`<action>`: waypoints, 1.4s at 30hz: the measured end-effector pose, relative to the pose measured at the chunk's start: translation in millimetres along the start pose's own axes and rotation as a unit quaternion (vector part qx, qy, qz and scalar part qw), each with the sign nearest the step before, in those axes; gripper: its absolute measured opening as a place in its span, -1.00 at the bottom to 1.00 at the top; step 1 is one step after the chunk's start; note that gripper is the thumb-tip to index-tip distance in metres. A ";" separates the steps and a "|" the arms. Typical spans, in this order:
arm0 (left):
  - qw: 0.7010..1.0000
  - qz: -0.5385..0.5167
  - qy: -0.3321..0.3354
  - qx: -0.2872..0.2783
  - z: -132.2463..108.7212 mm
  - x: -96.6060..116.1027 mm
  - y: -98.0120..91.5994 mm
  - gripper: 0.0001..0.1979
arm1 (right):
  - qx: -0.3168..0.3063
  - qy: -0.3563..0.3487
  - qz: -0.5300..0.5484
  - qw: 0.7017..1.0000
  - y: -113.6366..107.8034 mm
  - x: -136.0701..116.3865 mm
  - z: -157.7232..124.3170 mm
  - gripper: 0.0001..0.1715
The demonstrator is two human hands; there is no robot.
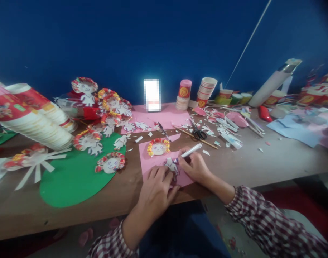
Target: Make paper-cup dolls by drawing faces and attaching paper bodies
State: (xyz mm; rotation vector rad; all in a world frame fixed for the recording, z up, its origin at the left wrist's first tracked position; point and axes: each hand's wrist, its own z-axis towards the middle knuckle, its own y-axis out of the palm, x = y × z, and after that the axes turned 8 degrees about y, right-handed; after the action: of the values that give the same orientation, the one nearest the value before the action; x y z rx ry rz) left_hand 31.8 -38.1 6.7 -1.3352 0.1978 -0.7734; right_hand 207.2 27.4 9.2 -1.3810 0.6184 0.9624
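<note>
My right hand (194,166) is closed around a white marker (191,150), its tip at a small white paper doll body (171,163). That cutout has dark outlines and lies on a pink paper sheet (146,165). My left hand (157,184) rests flat on the sheet, fingers stretched out and touching the cutout's lower left side. Just above it on the sheet lies a paper face (158,147) with a curly red and yellow rim. To the left, another paper face (110,165) with a red rim lies on a green paper piece (72,186).
Stacked paper cups (37,118) lean at the left. Black scissors (199,134), a wooden stick (194,137) and white paper scraps lie beyond my hands. More cup stacks (207,89) stand at the back, and light blue paper (294,129) lies right.
</note>
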 end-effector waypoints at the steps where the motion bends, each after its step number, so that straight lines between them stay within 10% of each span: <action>1: 1.000 0.001 0.005 0.000 0.0 0.2 -0.3 -0.72 | 0.002 0.000 0.000 1.000 0.1 0.4 -0.2 -0.95; 42: 0.999 0.023 0.018 -0.019 1.2 -0.9 0.5 -0.58 | -0.009 -0.003 -0.027 1.000 -0.4 -1.5 -0.3 -0.94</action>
State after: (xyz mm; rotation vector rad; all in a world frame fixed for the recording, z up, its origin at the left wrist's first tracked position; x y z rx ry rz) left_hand 32.0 -36.6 6.2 -1.3490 0.2718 -0.7592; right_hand 206.8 26.9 10.6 -1.4029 0.5677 0.9305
